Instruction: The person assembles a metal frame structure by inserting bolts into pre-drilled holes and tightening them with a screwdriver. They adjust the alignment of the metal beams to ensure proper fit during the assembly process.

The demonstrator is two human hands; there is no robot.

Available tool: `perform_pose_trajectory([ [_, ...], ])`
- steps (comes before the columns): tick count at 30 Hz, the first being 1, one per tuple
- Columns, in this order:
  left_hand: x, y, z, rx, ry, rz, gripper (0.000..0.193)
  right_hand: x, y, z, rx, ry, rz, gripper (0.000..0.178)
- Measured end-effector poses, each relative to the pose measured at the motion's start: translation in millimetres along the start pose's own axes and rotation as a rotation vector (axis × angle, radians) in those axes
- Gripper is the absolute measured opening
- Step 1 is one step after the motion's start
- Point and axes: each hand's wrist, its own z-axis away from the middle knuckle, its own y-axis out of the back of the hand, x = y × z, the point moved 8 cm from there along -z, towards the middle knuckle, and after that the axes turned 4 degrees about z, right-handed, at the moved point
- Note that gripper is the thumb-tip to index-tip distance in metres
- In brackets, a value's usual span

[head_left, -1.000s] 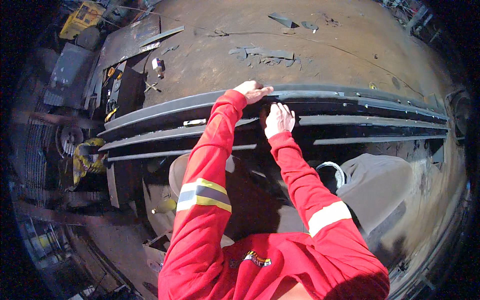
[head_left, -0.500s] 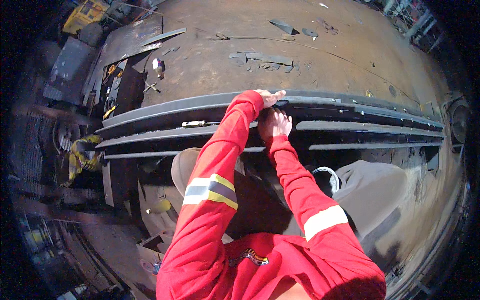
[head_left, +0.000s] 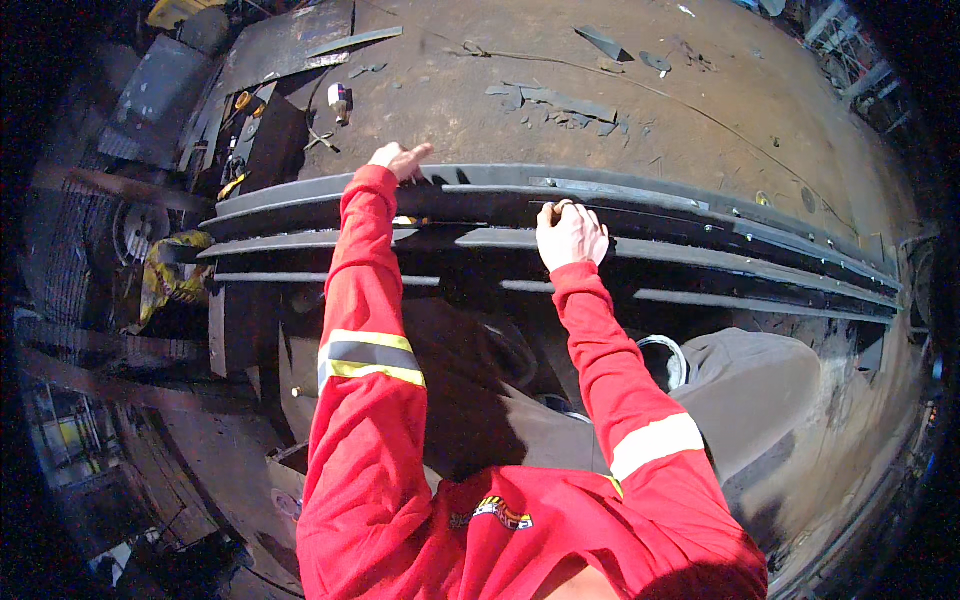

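Long dark steel beams [head_left: 290, 198] lie side by side across in front of me. My left hand [head_left: 402, 162] is at the far beam's upper edge, fingers stretched out to the right, with nothing seen in it. Farther right, my right hand [head_left: 573, 237] is over the dark gap between the beams. Its fingers are curled closed, and whatever they may hold is too small to make out. A thin metal strip with small bolts [head_left: 640, 193] runs along the far beam. Mostly hidden by my left forearm, a slim tool with a yellowish handle [head_left: 408, 221] lies between the beams.
Beyond the beams, scrap metal pieces [head_left: 560, 102], a cable [head_left: 560, 62] and a small white bottle [head_left: 340, 100] lie on the brown surface. At left are a dark box with tools [head_left: 262, 140] and a yellow-black cloth-like bundle [head_left: 175, 280]. My knee [head_left: 750, 390] is close below the beams.
My hands, close together at the beam before, are now apart. The left has moved left along the far edge; the right has shifted slightly right. The view has shifted a little.
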Motion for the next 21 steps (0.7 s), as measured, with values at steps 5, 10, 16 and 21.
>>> perform_pose_trajectory([
  [5,-47.2,2.3,3.9,0.06,0.317,-0.17,0.055,3.7,-4.1,-2.5,-0.074,-0.025,-0.088,0.022],
  [10,-32.3,-1.0,8.0,0.011,0.405,-0.116,0.05,7.7,-5.6,-3.6,-0.04,0.027,-0.034,0.025],
  [16,-55.9,-7.9,-24.9,0.021,0.429,-0.305,0.044,4.8,-2.8,-2.2,-0.072,-0.061,-0.068,0.026],
  [21,-55.2,-11.6,-36.4,0.061,0.442,-0.193,0.044,7.7,-2.0,-0.6,-0.046,-0.007,-0.05,0.023],
])
